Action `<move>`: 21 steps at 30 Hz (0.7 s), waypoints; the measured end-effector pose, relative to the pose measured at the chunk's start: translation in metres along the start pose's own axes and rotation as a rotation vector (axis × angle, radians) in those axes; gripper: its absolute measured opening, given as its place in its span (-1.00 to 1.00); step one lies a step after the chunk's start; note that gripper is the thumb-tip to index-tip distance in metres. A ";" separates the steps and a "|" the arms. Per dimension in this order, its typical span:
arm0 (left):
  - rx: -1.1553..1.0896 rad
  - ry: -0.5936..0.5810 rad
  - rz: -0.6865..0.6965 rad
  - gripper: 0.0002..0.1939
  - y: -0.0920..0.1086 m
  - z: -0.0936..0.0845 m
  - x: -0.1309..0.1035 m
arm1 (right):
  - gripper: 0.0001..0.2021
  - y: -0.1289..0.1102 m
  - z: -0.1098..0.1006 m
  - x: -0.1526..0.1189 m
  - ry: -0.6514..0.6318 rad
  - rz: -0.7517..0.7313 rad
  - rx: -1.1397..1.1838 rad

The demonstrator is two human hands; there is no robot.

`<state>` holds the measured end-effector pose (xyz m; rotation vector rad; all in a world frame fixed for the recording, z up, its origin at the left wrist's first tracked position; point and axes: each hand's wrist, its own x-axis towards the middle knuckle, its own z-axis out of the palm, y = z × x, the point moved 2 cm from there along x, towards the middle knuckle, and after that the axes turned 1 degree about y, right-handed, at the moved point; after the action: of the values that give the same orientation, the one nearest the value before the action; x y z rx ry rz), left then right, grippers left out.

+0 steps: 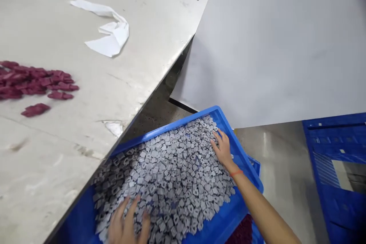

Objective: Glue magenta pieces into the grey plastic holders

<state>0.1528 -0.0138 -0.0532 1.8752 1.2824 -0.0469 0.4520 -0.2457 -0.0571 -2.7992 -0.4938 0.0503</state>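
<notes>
Both hands lie flat and open on the grey square pieces in the blue tray — left hand near, right hand far — better to spread gently, away from the rim.

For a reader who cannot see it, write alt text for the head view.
Two bare hands, left hand and right hand, rest spread on a heap of small grey square pieces in a blue tray. Beside it, a pale table holds dark red pieces and crumpled white paper.
</notes>
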 end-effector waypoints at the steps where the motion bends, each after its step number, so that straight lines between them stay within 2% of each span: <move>1: -0.008 0.007 0.009 -0.60 0.004 0.021 0.005 | -0.47 -0.010 0.020 0.007 0.020 0.021 0.000; 3: 0.005 0.094 -0.070 -0.53 0.010 0.061 0.015 | -0.48 -0.029 0.055 0.008 0.074 0.078 -0.005; 5: 0.024 0.192 -0.119 -0.52 0.015 0.096 0.020 | -0.55 -0.048 0.081 -0.010 0.096 0.102 -0.003; 7: 0.029 0.239 -0.138 -0.51 0.020 0.119 0.018 | -0.62 -0.066 0.094 -0.041 0.070 0.074 0.012; 8: 0.025 0.242 -0.141 -0.50 0.021 0.125 0.015 | -0.64 -0.073 0.096 -0.057 0.047 0.051 0.025; 11: -0.004 0.189 -0.118 -0.53 0.021 0.122 0.009 | -0.64 -0.077 0.090 -0.085 -0.026 -0.012 0.086; 13: -0.016 0.144 -0.089 -0.58 0.019 0.111 0.010 | -0.62 -0.067 0.083 -0.085 -0.067 -0.038 0.131; 16: 0.010 0.158 -0.111 -0.59 0.019 0.104 0.013 | -0.58 -0.053 0.080 -0.073 -0.081 -0.006 0.182; 18: 0.019 0.174 -0.148 -0.55 0.021 0.109 0.015 | -0.56 -0.054 0.085 -0.071 -0.079 0.056 0.218; 21: -0.014 0.135 -0.199 -0.52 0.024 0.121 0.014 | -0.55 -0.067 0.091 -0.082 -0.113 0.144 0.305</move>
<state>0.2275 -0.0852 -0.1230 1.7576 1.5555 -0.0163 0.3451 -0.1875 -0.1257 -2.5355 -0.2806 0.2915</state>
